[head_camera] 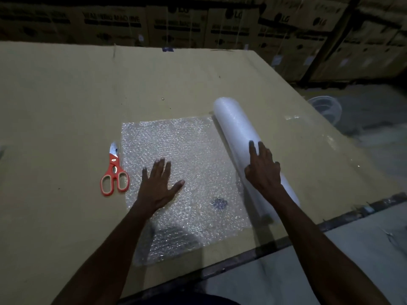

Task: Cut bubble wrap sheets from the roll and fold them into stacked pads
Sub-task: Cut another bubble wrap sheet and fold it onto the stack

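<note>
Bubble wrap sheet (189, 164): unrolled flat on counter (66, 95); left hand (157, 183) flat, pressing it; right hand (263, 170) spread on roll (240, 133); scissors (114, 172) beside; advice: keep sheet taut, cut straight alongside roll.

The bubble wrap sheet (187, 172) is clear plastic, dimpled and glinting. The roll (237, 130) looks milky white, with a soft sheen. The table covering (66, 95) is matt brown cardboard. The scissors (114, 172) have glossy orange-red plastic handles and shiny metal blades.
</note>
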`<state>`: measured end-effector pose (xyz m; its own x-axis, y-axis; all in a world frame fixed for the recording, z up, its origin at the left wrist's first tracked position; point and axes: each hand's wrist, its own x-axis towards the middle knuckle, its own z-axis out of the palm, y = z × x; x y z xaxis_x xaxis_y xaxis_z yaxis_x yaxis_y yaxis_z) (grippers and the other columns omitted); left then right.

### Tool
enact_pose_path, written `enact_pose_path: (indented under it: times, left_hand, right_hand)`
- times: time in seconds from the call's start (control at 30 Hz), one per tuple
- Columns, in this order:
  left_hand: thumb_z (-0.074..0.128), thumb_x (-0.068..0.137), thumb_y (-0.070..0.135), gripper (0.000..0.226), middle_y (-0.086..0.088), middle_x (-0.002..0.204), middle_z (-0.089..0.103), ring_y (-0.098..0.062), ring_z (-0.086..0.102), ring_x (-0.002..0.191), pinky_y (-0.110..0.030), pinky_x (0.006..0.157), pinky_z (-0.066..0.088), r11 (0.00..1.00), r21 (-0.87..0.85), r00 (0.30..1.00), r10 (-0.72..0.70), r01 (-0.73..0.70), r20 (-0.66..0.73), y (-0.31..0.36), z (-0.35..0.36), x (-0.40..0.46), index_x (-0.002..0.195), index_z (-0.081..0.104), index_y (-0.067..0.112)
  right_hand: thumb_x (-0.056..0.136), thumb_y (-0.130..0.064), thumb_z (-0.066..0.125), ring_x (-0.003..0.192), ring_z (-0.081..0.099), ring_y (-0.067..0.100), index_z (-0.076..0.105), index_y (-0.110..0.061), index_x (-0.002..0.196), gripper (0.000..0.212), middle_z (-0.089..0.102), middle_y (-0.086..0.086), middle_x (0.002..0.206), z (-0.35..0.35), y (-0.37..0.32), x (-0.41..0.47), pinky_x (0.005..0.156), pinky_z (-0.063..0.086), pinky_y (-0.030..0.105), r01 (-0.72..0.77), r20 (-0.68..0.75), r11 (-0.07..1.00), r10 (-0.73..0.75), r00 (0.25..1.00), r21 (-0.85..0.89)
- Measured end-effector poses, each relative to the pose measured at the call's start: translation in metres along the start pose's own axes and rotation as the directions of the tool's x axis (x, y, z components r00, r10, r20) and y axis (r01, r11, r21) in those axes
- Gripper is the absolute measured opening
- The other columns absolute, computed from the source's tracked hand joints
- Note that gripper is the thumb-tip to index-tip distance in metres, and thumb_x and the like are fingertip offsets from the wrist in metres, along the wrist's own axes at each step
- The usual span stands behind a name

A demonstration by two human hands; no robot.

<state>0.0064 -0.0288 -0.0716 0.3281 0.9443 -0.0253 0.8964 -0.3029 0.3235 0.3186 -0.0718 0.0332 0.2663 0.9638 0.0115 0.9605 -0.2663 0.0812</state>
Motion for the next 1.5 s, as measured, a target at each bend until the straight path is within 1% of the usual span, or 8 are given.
enact_pose_path:
  times: [0.17, 0.3, 0.47, 0.8, 1.03, 1.17, 1.33, 1.5]
  left_hand:
    - [0.002, 0.079, 0.09, 0.11, -0.004, 0.168, -0.001, -0.019, -0.006, 0.154, -0.053, 0.122, -0.005, 1.0, 0.001, 1.0, 0.014, -0.014, -0.018, -0.006, 0.0, 0.001, 0.16, 0.012, 0.017]
    - [0.006, 0.081, 0.09, 0.107, -0.001, 0.168, 0.001, -0.017, -0.004, 0.154, -0.051, 0.122, -0.003, 1.0, -0.005, 0.999, 0.021, -0.021, -0.035, -0.021, -0.001, -0.002, 0.16, 0.014, 0.019]
    - [0.011, 0.085, 0.087, 0.101, 0.001, 0.168, -0.001, -0.014, -0.005, 0.153, -0.05, 0.123, -0.004, 1.0, 0.008, 0.999, 0.022, -0.021, -0.031, -0.028, -0.004, -0.005, 0.16, 0.012, 0.02]
    - [0.016, 0.087, 0.083, 0.097, -0.003, 0.168, 0.004, -0.018, 0.001, 0.154, -0.054, 0.123, 0.0, 1.0, 0.014, 0.999, 0.023, -0.022, -0.043, -0.025, -0.004, -0.006, 0.16, 0.017, 0.018]
    - [0.008, 0.086, 0.083, 0.1, -0.004, 0.168, 0.004, -0.02, -0.001, 0.154, -0.05, 0.122, -0.001, 0.999, 0.032, 0.999, 0.034, -0.033, -0.021, -0.028, -0.019, -0.008, 0.16, 0.013, 0.016]
    - [0.006, 0.089, 0.079, 0.097, -0.006, 0.166, 0.014, -0.022, 0.006, 0.154, -0.053, 0.122, 0.005, 0.999, 0.024, 0.996, 0.039, -0.037, -0.085, -0.044, -0.034, -0.02, 0.158, 0.021, 0.012]
    - [0.011, 0.096, 0.072, 0.09, -0.01, 0.164, 0.024, -0.025, 0.017, 0.153, -0.058, 0.12, 0.012, 0.999, 0.028, 0.986, -0.04, 0.046, -0.164, -0.089, -0.057, -0.051, 0.156, 0.026, 0.007]
    - [0.0, 0.091, 0.075, 0.099, -0.012, 0.165, 0.018, -0.026, 0.01, 0.153, -0.057, 0.121, 0.009, 0.984, 0.041, 0.977, -0.169, 0.175, -0.131, -0.139, -0.068, -0.084, 0.157, 0.017, 0.004]
  right_hand:
    - [0.096, -0.025, 0.047, 0.137, 0.037, 0.039, 0.04, -0.015, 0.145, 0.05, 0.032, 0.015, 0.156, -0.001, 0.02, 0.01, 0.091, 0.048, 0.062, 0.002, -0.049, 1.0, -0.002, 0.999, 0.02]
    - [0.091, -0.057, 0.059, 0.144, 0.03, 0.037, 0.024, -0.015, 0.155, 0.084, 0.023, 0.014, 0.161, 0.004, 0.036, 0.021, 0.098, 0.043, 0.064, -0.039, 0.006, 0.997, 0.039, 0.999, 0.062]
    - [0.09, -0.049, 0.066, 0.148, 0.02, 0.039, 0.001, -0.028, 0.163, 0.1, 0.006, 0.012, 0.167, 0.015, 0.053, 0.024, 0.098, 0.044, 0.067, 0.044, 0.053, 0.997, -0.047, 0.997, 0.07]
    - [0.088, -0.044, 0.07, 0.145, 0.029, 0.048, 0.013, -0.019, 0.163, 0.097, 0.017, 0.021, 0.166, 0.025, 0.039, 0.017, 0.087, 0.047, 0.072, 0.069, 0.027, 0.996, -0.067, 0.997, -0.05]
    - [0.09, -0.06, 0.063, 0.155, 0.009, 0.042, -0.006, -0.017, 0.163, 0.109, -0.003, 0.016, 0.17, 0.003, 0.016, 0.02, 0.111, 0.025, 0.071, 0.088, -0.05, 0.993, -0.085, 0.995, 0.075]
    - [0.095, -0.054, 0.061, 0.156, 0.01, 0.035, 0.009, -0.013, 0.163, 0.095, 0.007, 0.013, 0.171, -0.009, -0.035, 0.014, 0.117, 0.022, 0.065, 0.181, -0.103, 0.958, -0.161, 0.981, 0.223]
    - [0.096, -0.043, 0.064, 0.145, 0.035, 0.035, 0.034, -0.006, 0.155, 0.077, 0.037, 0.018, 0.159, -0.005, -0.128, -0.005, 0.11, 0.04, 0.053, 0.308, -0.108, 0.844, -0.29, 0.951, 0.438]
    - [0.094, -0.036, 0.071, 0.119, 0.062, 0.031, 0.057, -0.007, 0.141, 0.058, 0.066, 0.014, 0.131, 0.003, -0.223, -0.035, 0.098, 0.047, 0.039, 0.26, -0.024, 0.712, -0.323, 0.946, 0.652]
